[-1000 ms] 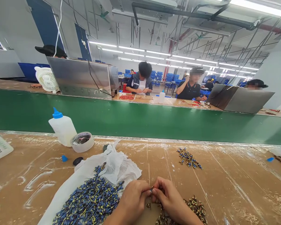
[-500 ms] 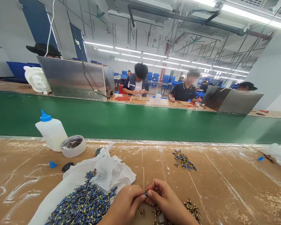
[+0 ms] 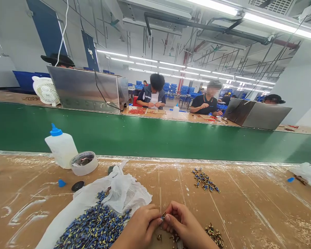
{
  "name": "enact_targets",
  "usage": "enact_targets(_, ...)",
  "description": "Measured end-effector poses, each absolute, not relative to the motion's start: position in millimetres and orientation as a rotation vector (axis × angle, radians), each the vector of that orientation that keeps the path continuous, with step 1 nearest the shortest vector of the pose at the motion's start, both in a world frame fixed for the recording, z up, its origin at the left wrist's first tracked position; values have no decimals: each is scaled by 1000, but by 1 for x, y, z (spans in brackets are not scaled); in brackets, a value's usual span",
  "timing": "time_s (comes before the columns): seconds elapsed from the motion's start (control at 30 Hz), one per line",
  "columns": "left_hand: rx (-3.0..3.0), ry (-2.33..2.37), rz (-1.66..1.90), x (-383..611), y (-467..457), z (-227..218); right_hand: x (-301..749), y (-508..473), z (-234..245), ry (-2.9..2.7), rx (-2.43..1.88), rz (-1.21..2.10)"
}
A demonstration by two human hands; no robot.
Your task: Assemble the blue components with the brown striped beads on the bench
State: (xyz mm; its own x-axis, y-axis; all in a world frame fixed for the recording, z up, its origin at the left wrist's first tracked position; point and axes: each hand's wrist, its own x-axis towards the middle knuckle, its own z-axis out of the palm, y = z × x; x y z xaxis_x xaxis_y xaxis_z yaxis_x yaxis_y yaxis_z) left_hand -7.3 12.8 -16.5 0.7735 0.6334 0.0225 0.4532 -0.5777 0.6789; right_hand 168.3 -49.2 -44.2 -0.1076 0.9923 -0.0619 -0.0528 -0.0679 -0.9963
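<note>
Close together at the bottom centre, my left hand (image 3: 144, 224) and my right hand (image 3: 180, 221) meet fingertip to fingertip. Both pinch one tiny blue and brass-coloured piece (image 3: 163, 216), whose exact kind is too small to make out. Left of my left hand, a large heap of small blue, black and yellow pieces (image 3: 93, 221) lies on a white plastic bag (image 3: 124, 193). Beneath and beside my right hand are small brass and dark pieces (image 3: 214, 235), partly hidden by the hand. Farther off lies a loose cluster of blue and brass pieces (image 3: 205, 180).
A white squeeze bottle (image 3: 62, 147) with a blue tip stands beside a tape roll (image 3: 84, 164) at the left. A blue cap (image 3: 61, 183) and a black disc (image 3: 78, 186) lie nearby. Beyond the cardboard-covered table runs a green belt (image 3: 155, 138), with several people seated across it.
The view has shifted slightly, so the scene sits a little lower and farther right. Both hands keep their pinch on the tiny piece. Across the belt, a person's hand has risen.
</note>
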Motion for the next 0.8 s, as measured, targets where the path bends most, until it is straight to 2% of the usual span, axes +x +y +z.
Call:
enact_targets(0.2,2274,804,327,-8,12,-14,167,-48,-48,-1220,-1193,1356)
enact_targets(0.47,2302,758,375,-5,11,-19,168,-50,-55,-1449,-1320,1137)
enact_targets(0.8,2337,776,379,1,8,-20,163,-50,-61,-1507,-1388,1022)
